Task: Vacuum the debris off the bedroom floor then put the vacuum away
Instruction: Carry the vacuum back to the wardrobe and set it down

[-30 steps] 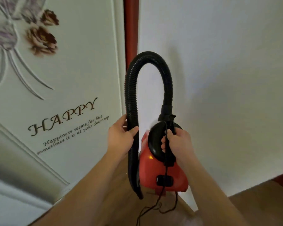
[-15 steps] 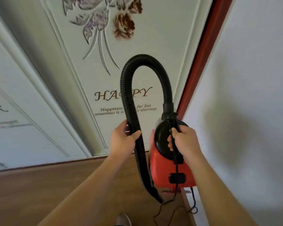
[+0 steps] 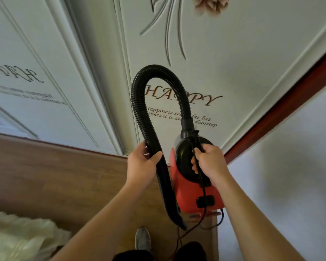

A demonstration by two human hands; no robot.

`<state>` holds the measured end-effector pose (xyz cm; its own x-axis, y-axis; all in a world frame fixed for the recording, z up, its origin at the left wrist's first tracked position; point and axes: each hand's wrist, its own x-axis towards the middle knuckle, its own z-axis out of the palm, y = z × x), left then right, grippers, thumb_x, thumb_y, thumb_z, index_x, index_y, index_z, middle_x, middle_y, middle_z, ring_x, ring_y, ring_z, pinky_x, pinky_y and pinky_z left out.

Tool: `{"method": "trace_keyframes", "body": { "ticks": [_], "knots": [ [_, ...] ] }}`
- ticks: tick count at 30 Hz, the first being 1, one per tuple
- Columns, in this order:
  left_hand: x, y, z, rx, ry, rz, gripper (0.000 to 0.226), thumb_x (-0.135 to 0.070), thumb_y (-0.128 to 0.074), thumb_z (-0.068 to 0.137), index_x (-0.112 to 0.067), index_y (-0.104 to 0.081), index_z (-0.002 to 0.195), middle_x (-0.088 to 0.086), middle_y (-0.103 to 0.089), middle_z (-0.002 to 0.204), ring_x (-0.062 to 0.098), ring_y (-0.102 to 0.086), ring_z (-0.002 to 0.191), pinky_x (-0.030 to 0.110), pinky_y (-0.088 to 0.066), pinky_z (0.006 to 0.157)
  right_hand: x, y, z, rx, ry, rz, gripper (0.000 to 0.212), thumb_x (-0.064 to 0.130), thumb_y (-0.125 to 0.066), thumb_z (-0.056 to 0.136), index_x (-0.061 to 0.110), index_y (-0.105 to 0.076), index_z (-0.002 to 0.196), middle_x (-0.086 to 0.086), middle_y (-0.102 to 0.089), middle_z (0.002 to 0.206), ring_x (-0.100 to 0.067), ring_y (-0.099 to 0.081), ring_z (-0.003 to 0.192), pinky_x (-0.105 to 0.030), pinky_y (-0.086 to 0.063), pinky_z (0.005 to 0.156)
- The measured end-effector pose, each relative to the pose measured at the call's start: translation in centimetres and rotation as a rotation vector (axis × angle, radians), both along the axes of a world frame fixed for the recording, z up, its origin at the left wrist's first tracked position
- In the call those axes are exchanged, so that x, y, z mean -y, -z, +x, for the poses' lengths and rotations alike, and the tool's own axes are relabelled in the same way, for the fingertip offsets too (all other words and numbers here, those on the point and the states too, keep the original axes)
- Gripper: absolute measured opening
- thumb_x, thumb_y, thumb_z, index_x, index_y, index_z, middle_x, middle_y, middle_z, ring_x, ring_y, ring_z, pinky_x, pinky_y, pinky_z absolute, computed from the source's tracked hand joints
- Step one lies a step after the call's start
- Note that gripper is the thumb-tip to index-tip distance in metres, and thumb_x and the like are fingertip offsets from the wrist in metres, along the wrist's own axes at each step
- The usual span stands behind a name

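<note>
Here, in the head view, the left hand point(image 3: 141, 162) has its grip clasped round the black ribbed hose point(image 3: 139, 113), at nine o'clock from the red canister vacuum point(image 3: 186, 194). The right hand point(image 3: 209, 161) has its grip clenched on the vacuum's handle and cord point(image 3: 203, 189), carrying it above the wooden floor point(image 3: 55, 176).

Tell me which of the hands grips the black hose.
The left hand, its fingers curled round the black hose; the right hand instead holds the handle of the red vacuum.

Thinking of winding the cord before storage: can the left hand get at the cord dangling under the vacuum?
Likely not yet: the left hand grips the black hose, so it is occupied. The cord hangs uncovered below the red vacuum, so releasing the hose should leave a free path.
</note>
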<state>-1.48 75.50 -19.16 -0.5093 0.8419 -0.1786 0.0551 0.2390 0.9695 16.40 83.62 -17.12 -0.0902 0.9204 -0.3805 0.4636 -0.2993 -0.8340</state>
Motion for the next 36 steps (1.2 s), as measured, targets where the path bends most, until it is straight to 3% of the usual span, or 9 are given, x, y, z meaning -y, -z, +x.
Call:
{"method": "trace_keyframes", "body": {
  "ticks": [6, 17, 22, 31, 36],
  "knots": [
    [-0.5, 2.0, 0.7, 0.017, -0.140, -0.063, 0.018, -0.009, -0.070, 0.093, -0.022, -0.071, 0.106, -0.008, -0.075, 0.090, 0.001, -0.071, 0.079, 0.012, -0.053, 0.062, -3.4, 1.9, -1.3, 0.061, -0.181, -0.034, 0.023, 0.014, -0.051, 0.102, 0.006, -0.066, 0.087, -0.010, -0.066, 0.066, -0.021, -0.060, 0.049, -0.035, -0.053, 0.051],
    [-3.2, 10.4, 2.8, 0.136, -0.362, -0.193, 0.018, -0.014, -0.070, 0.094, -0.027, -0.070, 0.107, -0.009, -0.076, 0.097, 0.013, -0.073, 0.095, 0.042, -0.063, 0.084, -9.9, 9.1, -2.3, 0.203, -0.519, -0.058, 0.024, 0.017, -0.051, 0.102, 0.016, -0.063, 0.082, -0.006, -0.067, 0.067, -0.012, -0.060, 0.045, -0.024, -0.049, 0.045],
    [-4.7, 16.7, 3.2, 0.262, -0.418, -0.260, 0.017, -0.015, -0.071, 0.094, -0.024, -0.070, 0.109, -0.006, -0.077, 0.098, 0.016, -0.074, 0.094, 0.045, -0.062, 0.086, -12.5, 15.1, -3.6, 0.246, -0.609, -0.140, 0.023, 0.018, -0.052, 0.102, 0.026, -0.060, 0.082, -0.004, -0.067, 0.067, -0.014, -0.063, 0.048, -0.029, -0.052, 0.048],
    [-7.4, 29.3, 2.4, 0.332, -0.448, -0.367, 0.010, -0.017, -0.070, 0.095, -0.024, -0.071, 0.102, -0.004, -0.077, 0.092, 0.015, -0.075, 0.086, 0.046, -0.063, 0.082, -15.3, 28.6, -5.4, 0.333, -0.720, -0.247, 0.020, 0.019, -0.051, 0.103, 0.021, -0.058, 0.084, -0.005, -0.066, 0.070, -0.014, -0.061, 0.049, -0.029, -0.050, 0.048],
    [-8.5, 36.1, 2.8, 0.354, -0.475, -0.418, 0.010, -0.018, -0.071, 0.095, -0.026, -0.071, 0.098, -0.005, -0.076, 0.088, 0.015, -0.075, 0.084, 0.044, -0.064, 0.079, -16.9, 36.5, -5.7, 0.358, -0.768, -0.292, 0.007, 0.021, -0.051, 0.104, 0.028, -0.050, 0.101, -0.003, -0.067, 0.071, -0.012, -0.061, 0.049, -0.025, -0.048, 0.046]
  ]
}}
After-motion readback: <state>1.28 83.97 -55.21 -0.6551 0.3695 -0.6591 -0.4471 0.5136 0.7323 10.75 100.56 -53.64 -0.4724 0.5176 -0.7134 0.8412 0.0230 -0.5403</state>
